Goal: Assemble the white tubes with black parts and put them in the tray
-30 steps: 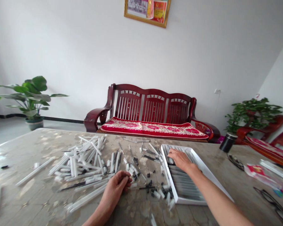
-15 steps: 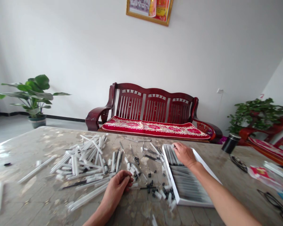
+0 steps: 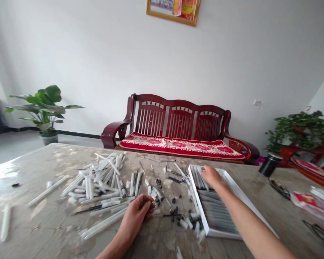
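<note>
My right hand (image 3: 212, 177) reaches into the far end of a shallow white box (image 3: 223, 235), its fingers pinched together at the top of a row of slim translucent pens (image 3: 199, 180). What sits between those fingertips is too small to make out. A second row of pens (image 3: 216, 212) fills the near part of the box. My left hand (image 3: 139, 212) rests on the table with curled fingers, and whatever they hold is hidden. Beside it, on the left, lies a heap of white pen barrels (image 3: 97, 183). Small black pieces (image 3: 175, 212) and whitish caps (image 3: 188, 223) are scattered between both hands.
The table (image 3: 56, 230) has a patterned, glossy cover. Loose barrels (image 3: 48, 190) lie at its left. On the right are a black cylinder (image 3: 270, 164), eyeglasses (image 3: 320, 232) and a red-and-clear plastic packet (image 3: 307, 201). A wooden bench (image 3: 180, 118) stands behind.
The whole view has shifted slightly, so things appear a little further right. My right hand stays at the far end of the box, its fingers slightly lower over the pens. My left hand keeps its pose.
</note>
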A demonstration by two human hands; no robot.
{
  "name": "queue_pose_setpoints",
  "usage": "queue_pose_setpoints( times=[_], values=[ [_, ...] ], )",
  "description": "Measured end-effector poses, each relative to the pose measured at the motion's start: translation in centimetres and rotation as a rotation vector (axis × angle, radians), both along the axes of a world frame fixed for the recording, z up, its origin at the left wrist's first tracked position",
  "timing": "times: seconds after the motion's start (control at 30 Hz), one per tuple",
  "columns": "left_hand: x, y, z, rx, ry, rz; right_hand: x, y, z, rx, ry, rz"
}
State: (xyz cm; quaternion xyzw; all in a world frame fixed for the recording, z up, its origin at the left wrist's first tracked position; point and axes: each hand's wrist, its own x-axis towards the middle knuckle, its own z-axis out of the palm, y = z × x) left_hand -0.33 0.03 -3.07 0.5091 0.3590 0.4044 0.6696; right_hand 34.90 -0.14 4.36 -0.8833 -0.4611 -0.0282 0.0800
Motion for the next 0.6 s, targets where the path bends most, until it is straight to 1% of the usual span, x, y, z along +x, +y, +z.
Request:
queue_pose_setpoints(
  times=[0.33,0.6],
  values=[
    [0.1,0.2,-0.8,0.019,0.0,-0.017,0.2,-0.3,-1.7,-0.04,-0.02,0.035],
    [0.1,0.3,-0.9,0.018,0.018,-0.017,-0.7,0.1,-1.7,-0.028,-0.055,0.063]
  ],
)
